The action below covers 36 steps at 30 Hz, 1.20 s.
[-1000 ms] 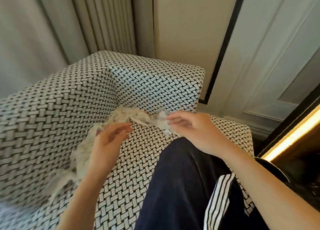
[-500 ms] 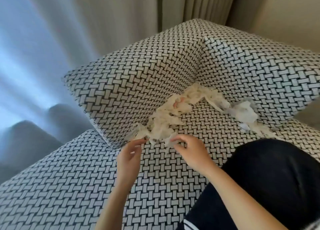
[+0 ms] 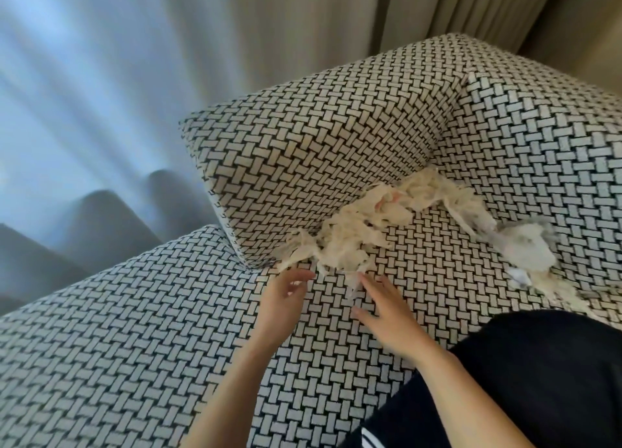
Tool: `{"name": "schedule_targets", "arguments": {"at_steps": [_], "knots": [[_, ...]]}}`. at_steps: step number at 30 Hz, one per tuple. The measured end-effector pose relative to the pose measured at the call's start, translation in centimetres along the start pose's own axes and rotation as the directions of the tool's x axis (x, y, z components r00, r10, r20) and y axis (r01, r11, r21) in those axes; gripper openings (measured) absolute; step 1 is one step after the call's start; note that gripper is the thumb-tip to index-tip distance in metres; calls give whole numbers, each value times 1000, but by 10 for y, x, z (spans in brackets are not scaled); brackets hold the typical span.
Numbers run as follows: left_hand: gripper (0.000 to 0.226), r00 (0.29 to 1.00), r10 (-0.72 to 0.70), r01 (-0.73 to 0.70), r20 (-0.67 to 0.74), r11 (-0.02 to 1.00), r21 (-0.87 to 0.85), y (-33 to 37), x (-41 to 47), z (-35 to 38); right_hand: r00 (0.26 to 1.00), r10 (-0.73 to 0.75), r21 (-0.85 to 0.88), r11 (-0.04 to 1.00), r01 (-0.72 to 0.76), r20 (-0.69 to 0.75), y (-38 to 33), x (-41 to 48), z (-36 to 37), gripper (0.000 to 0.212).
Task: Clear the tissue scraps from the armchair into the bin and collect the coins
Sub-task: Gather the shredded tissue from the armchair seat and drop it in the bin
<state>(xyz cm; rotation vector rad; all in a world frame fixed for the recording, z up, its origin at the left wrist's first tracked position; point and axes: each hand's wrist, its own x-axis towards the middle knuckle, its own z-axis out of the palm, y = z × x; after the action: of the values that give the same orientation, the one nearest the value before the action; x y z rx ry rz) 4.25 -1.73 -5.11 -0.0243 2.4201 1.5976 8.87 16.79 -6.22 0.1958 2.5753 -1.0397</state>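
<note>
A heap of cream tissue scraps [image 3: 367,225] lies along the crease where the armchair's seat [image 3: 134,329] meets its arm cushion [image 3: 316,164]. More white scraps [image 3: 525,245] lie further right against the backrest. My left hand [image 3: 282,299] hovers just below the near end of the heap, fingers curled and apart, holding nothing. My right hand [image 3: 387,309] rests flat on the seat beside it, fingers spread, fingertips touching the lowest scraps. No coins and no bin are in view.
The armchair has a black-and-white basket-weave cover. Pale curtains [image 3: 168,60] hang behind and to the left of it. My dark-trousered knee [image 3: 538,380] rests on the seat at the lower right.
My view swung left from the backrest corner to the arm cushion. Both hands came down to the near end of the heap, and the right hand now lies flat with spread fingers.
</note>
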Motion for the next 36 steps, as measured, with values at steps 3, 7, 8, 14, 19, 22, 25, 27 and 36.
{"name": "schedule_targets", "arguments": {"at_steps": [3,7,8,14,19,22,25,27,36], "knots": [[27,998,58,-59,12,998,31,10,0,12,988,-19,211,976,51,-151,-4,-4,-8,52],[46,988,152,-147,-25,980,133,25,11,35,919,42,354,929,109,-393,-9,-13,-21,29],[52,988,155,-148,-27,975,166,27,16,39,895,58,375,919,125,-442,-9,-14,-23,24],[59,990,136,-109,-29,888,447,34,50,56,798,138,477,855,203,-587,-8,-18,-30,16],[30,972,180,-72,-151,841,537,32,59,51,802,153,470,866,173,-577,-5,-18,-30,15],[31,956,205,-82,-210,874,479,26,54,44,804,149,466,868,173,-576,-4,-17,-29,11],[31,953,215,-134,-213,931,340,23,43,38,809,132,464,866,187,-572,-5,-17,-27,10],[29,946,243,-180,-216,945,274,21,35,34,813,111,460,864,205,-571,-6,-17,-27,10],[19,952,250,-234,-175,966,109,36,8,16,815,67,447,860,245,-576,-12,-25,-29,27]]}}
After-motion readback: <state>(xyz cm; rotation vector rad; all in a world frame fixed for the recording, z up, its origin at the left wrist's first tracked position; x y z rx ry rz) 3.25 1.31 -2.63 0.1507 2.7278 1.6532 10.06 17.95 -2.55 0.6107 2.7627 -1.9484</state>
